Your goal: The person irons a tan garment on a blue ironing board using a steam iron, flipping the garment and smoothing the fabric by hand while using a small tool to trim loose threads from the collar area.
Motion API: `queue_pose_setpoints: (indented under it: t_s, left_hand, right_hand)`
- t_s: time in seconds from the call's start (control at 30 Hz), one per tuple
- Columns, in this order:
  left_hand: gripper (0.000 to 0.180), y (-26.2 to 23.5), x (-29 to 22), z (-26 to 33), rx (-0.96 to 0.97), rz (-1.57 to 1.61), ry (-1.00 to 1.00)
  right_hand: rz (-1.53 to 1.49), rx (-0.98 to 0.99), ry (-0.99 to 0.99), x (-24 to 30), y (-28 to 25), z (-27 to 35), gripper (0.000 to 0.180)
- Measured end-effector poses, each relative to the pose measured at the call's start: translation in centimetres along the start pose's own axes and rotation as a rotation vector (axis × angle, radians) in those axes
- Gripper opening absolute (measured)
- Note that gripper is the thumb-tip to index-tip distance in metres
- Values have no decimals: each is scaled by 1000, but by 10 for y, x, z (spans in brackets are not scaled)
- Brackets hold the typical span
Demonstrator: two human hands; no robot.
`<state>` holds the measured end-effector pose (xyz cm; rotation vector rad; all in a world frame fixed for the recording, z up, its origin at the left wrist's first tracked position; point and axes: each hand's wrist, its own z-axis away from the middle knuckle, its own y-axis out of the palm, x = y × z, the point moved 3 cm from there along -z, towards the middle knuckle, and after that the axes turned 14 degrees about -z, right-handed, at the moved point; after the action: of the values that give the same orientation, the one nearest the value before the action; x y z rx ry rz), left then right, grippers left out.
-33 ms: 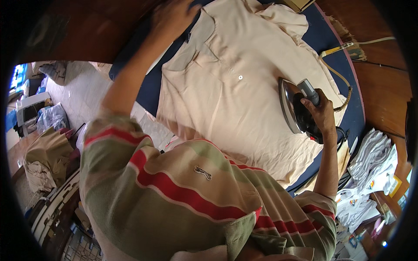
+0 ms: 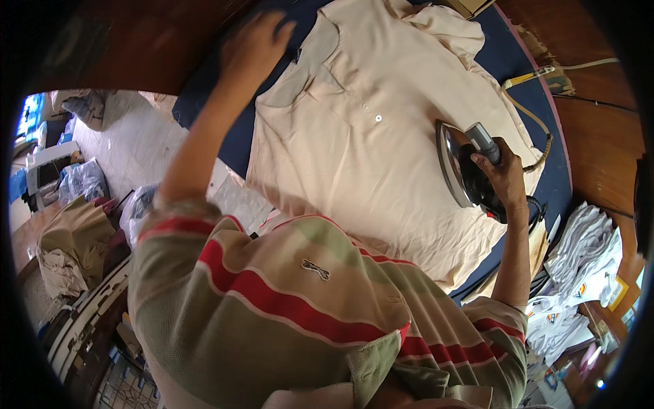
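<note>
A cream short-sleeved shirt (image 2: 381,177) lies spread on a navy-covered ironing surface (image 2: 235,140), its neckline at the far left. White buttons show on its front placket, and creases run across the body and hem. My right hand (image 2: 504,176) is wrapped round the handle of an electric iron (image 2: 453,163). The iron rests on the right part of the shirt, its metal edge facing left. Beyond the neckline, at the far left, my left hand (image 2: 255,48) is over the navy cover, slightly blurred, with fingers apart and nothing in them.
A cord with yellow wrapping (image 2: 521,80) runs along the right side behind the iron. White folded garments (image 2: 579,249) are piled at right. A cardboard box (image 2: 470,7) sits at the far edge. Clear plastic bags (image 2: 83,183) and brown cloth (image 2: 75,242) lie at left.
My left hand has drawn back a little, toward me and to the left, away from the collar. My right hand and the iron stay in place.
</note>
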<state>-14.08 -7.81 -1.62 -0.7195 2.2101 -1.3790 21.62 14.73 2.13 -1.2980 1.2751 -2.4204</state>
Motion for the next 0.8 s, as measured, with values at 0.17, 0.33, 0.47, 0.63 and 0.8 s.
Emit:
queue_pose_setpoints:
  t_s: [0.17, 0.33, 0.47, 0.63, 0.8]
  left_hand:
    - [30, -11, 25, 151, 374, -39, -518]
    - [20, 12, 7, 149, 184, -15, -449]
    - [11, 15, 23, 156, 180, -73, -605]
    - [15, 18, 25, 160, 111, -146, -481]
    - [19, -10, 11, 223, -94, 33, -649]
  right_hand:
    - [56, 174, -93, 49, 32, 16, 46]
    - [129, 272, -266, 107, 86, 32, 44]
    - [48, 240, -215, 131, 126, 30, 47]
    - [-79, 220, -194, 156, 146, 3, 46]
    - [-46, 392, -331, 180, 176, 13, 45]
